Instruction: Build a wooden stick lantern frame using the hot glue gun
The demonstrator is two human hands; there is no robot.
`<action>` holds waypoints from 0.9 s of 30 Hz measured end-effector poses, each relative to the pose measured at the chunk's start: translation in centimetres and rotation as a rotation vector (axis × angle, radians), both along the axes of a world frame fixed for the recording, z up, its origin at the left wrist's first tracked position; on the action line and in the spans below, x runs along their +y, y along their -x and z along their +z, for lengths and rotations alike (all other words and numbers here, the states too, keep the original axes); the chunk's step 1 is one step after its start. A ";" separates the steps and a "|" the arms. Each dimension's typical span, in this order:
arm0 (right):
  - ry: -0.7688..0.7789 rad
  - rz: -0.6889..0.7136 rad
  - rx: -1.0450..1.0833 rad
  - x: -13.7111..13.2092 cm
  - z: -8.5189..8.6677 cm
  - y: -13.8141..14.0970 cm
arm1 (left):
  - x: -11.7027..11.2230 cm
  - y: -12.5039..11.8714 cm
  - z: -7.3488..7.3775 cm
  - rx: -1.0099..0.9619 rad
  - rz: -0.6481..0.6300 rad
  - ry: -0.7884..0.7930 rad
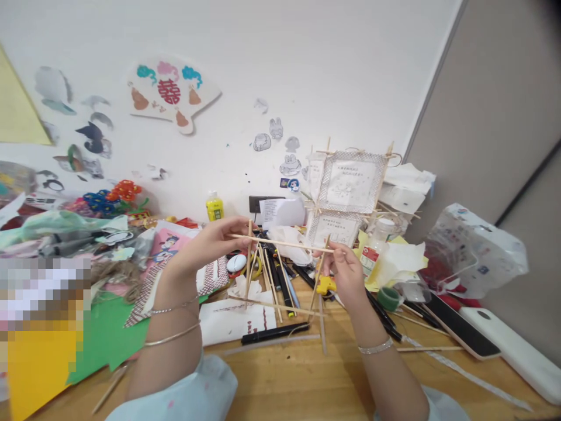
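A four-sided frame of thin wooden sticks (284, 242) is held up over the table, its top stick running nearly level between my hands. My left hand (213, 242) is closed on the top left corner, where two sticks cross. At the top right corner, the fingers of my right hand (346, 272) pinch the crossing sticks. The lower stick of the frame hangs above a white paper (239, 318) and several pens. Just beside my right fingers is a small yellow object (326, 285) whose kind I cannot make out.
Framed paper panels (353, 181) stand at the back right. A yellow bottle (214, 206) is by the wall. Green tape (389, 298), a dark phone (460, 324) and a white oblong device (512, 351) lie right. Coloured paper (111, 333) and craft scraps crowd the left.
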State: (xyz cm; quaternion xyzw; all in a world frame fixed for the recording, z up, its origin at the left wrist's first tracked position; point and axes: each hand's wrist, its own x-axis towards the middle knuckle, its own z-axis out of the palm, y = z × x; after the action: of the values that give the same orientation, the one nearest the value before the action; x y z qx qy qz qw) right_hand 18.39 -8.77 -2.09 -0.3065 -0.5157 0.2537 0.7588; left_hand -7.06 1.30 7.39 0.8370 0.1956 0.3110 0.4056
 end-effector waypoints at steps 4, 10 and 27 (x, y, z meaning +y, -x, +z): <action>0.014 -0.034 -0.013 -0.1 0.2 0.0 | 0.0 -0.2 0.1 -0.001 0.000 -0.036; 0.016 -0.036 -0.051 -0.5 0.1 0.0 | 0.2 0.2 0.0 0.029 -0.047 -0.069; 0.032 -0.028 -0.069 -0.6 -0.7 -0.3 | -0.1 0.1 0.1 0.049 -0.115 -0.024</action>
State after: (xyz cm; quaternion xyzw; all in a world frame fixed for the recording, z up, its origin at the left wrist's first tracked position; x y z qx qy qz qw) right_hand 18.66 -9.39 -2.84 -0.3344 -0.5331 0.2405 0.7390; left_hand -7.11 1.22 7.46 0.8591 0.1531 0.2689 0.4077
